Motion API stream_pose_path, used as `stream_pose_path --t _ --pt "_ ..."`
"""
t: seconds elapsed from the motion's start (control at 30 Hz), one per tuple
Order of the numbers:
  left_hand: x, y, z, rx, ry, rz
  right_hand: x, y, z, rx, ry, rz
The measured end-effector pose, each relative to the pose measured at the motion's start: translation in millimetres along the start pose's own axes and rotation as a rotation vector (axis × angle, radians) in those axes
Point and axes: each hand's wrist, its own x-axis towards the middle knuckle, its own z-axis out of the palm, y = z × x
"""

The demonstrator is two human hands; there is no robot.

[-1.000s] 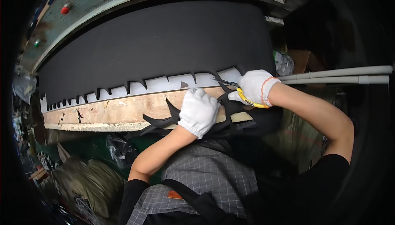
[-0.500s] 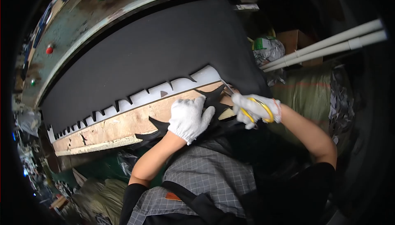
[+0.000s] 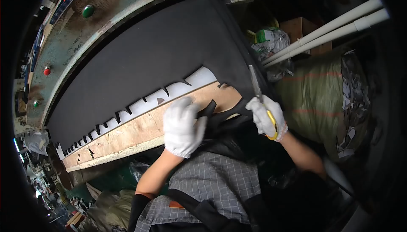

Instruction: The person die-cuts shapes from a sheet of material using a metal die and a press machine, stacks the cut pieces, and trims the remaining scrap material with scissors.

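Note:
My right hand [image 3: 267,117], in a white knit glove, is closed round yellow-handled scissors [image 3: 255,81]. Their blades point up and away, over the right edge of the black sheet material [image 3: 148,50]. My left hand [image 3: 182,128], gloved too, is over the front edge of a light wooden board [image 3: 127,136]. Motion smears its fingers. Beside its thumb a black offcut [image 3: 207,109] sticks up; whether the fingers grip it I cannot make out. Along the board's far side the sheet's cut edge shows a row of notches over a white strip [image 3: 201,77].
Beyond the sheet runs a worn green metal beam [image 3: 72,50] with green and red buttons. White pipes [image 3: 326,33] jut in at right, above a large woven sack [image 3: 313,100] of scraps. Clear plastic bags [image 3: 275,41] lie behind the pipes.
The scissors have left the sheet's cut edge and now point upward, farther right. The black offcut has shifted down off the board, baring its rounded right end. The view has moved slightly.

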Motion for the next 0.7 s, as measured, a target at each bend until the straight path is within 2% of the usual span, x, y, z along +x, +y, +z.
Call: stream_pose_path --t 0.03,0.07,0.1,0.17,0.23,0.27,0.3,0.33,0.37,0.4,0.43,0.5,0.57,0.6,0.63,0.7 --pt "19 14 -2 0.039 -0.063 0.147 -8 8 -9 0.436 -0.189 0.250" --pt "26 23 10 -0.034 -0.140 0.203 -17 16 -13 0.877 -0.379 0.492" --pt "29 28 20 -0.013 -0.328 0.127 -36 15 -9 0.477 -0.261 0.489" --pt "43 28 26 0.011 -0.663 -0.162 -51 48 -13 0.398 -0.440 0.499" --pt "43 25 24 0.011 -0.655 -0.155 -58 68 -20 0.412 -0.466 0.461" --pt "41 25 22 -0.084 -0.644 -0.147 -61 78 -23 0.403 -0.496 0.440" --pt "39 27 22 -0.180 -0.627 -0.138 -40 86 -18 0.596 -0.698 0.416" --pt "34 31 23 -0.265 -0.598 -0.171 -34 88 -19 0.438 -0.642 0.341" --pt "26 34 25 -0.262 -0.607 -0.151 -25 81 -11 0.384 -0.565 0.347" --pt "17 35 28 -0.284 -0.529 -0.090 -17 73 -3 0.329 -0.489 0.355" --pt "11 35 29 -0.305 -0.449 -0.035 -5 78 1 0.376 -0.403 0.447" --pt "14 34 28 -0.311 -0.453 -0.072 0 80 12 0.467 -0.376 0.464" --pt "27 24 19 -0.366 -0.608 -0.188 -15 79 26 -0.816 0.024 -0.295" --pt "37 17 15 -0.301 -0.767 -0.177 -22 81 32 -0.734 0.048 -0.135" --pt "44 15 14 -0.303 -0.771 -0.163 -26 98 33 -0.894 0.042 -0.151" --pt "64 12 17 -0.285 -0.496 0.156 -41 104 41 -1.072 0.000 -0.123"
